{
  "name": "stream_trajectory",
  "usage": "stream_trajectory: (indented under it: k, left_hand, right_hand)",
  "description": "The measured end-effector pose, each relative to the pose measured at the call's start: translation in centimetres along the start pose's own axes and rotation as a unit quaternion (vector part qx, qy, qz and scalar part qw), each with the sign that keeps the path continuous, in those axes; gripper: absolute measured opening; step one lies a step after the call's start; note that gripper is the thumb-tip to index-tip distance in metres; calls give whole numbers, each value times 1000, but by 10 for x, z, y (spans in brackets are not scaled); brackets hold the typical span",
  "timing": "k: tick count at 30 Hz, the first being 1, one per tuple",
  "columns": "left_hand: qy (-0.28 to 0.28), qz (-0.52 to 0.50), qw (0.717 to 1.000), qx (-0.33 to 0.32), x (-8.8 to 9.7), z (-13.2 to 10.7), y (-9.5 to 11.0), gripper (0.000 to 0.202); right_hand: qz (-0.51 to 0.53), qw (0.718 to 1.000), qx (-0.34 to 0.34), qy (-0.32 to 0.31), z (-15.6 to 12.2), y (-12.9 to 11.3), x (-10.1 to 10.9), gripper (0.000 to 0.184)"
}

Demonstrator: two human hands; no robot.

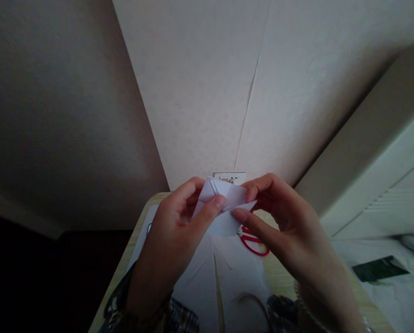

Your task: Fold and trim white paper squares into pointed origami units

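Observation:
Between my two hands is a small folded piece of white paper [224,192], held up above the table. My left hand [182,222] grips its left side, the thumb pressed flat on the folds and the fingers behind. On the right edge, my right hand [283,217] pinches a flap between thumb and fingers. Below the right hand, partly covered by it, lie scissors with red handles [253,241]. White paper sheets [241,263] rest on the table under the hands, with a narrow gap between them.
The light wooden table [276,268] meets the wall, where a white socket plate [241,176] sits behind the folded paper. To the right are a pale cabinet [383,185] and a dark green item [380,268] on a white surface. A dark area lies at left.

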State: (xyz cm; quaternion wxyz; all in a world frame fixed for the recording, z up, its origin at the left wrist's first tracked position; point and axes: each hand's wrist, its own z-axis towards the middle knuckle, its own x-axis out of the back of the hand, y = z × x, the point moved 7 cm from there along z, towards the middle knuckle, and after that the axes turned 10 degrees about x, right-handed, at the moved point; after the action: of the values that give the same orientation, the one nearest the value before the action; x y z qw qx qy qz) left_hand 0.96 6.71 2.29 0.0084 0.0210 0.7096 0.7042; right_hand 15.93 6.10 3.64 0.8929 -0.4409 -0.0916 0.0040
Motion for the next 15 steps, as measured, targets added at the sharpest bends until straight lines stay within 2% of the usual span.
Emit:
stream_trajectory:
  k: [9,15]
  left_hand:
    - [-42,-13,999,-3,-3,-1,1,16]
    - [19,-60,998,20,2,-2,-3,23]
  right_hand:
    - [-48,998,24,-29,0,-5,0,10]
    - [-74,994,37,-65,-3,-7,-3,17]
